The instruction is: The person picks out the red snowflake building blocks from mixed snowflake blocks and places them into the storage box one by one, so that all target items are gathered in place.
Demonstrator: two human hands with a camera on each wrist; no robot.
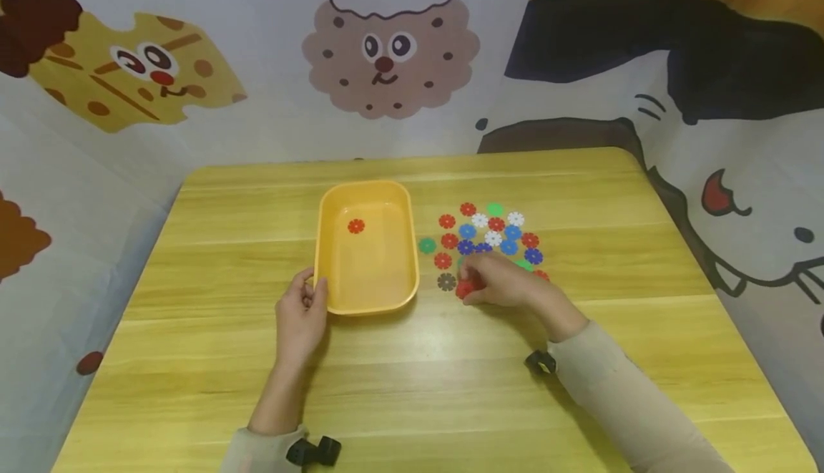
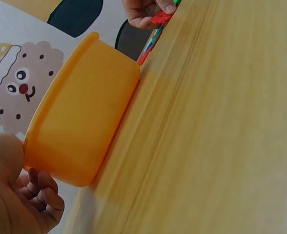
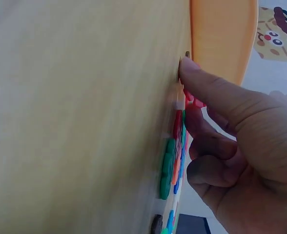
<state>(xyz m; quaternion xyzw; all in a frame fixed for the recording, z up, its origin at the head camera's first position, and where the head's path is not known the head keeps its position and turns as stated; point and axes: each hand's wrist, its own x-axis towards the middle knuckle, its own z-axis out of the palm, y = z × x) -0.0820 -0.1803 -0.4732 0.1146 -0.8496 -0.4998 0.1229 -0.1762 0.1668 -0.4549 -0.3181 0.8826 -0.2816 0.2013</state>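
Observation:
A yellow-orange plastic tray [image 1: 367, 308] stands on the table, one red snowflake disc [image 1: 356, 226] lying inside it. My left hand [image 1: 302, 315] holds the tray's left rim near the front corner; the left wrist view shows the thumb side at the rim and the other fingers curled below it. To the right of the tray, my right hand [image 1: 505, 283] pinches a red notched disc [image 1: 465, 288] between thumb and fingers, low over the spread discs. The left wrist view also shows this red disc [image 2: 161, 18] at the fingertips. The hand hides some discs beneath it.
Several snowflake discs in red, white, blue and green lie spread right of the tray, among them a grey-brown disc [image 1: 447, 282] and a green disc [image 1: 428, 245]. They rest on a wood-grain table [image 1: 412, 387]. A cartoon-printed cloth [image 1: 257, 129] hangs behind.

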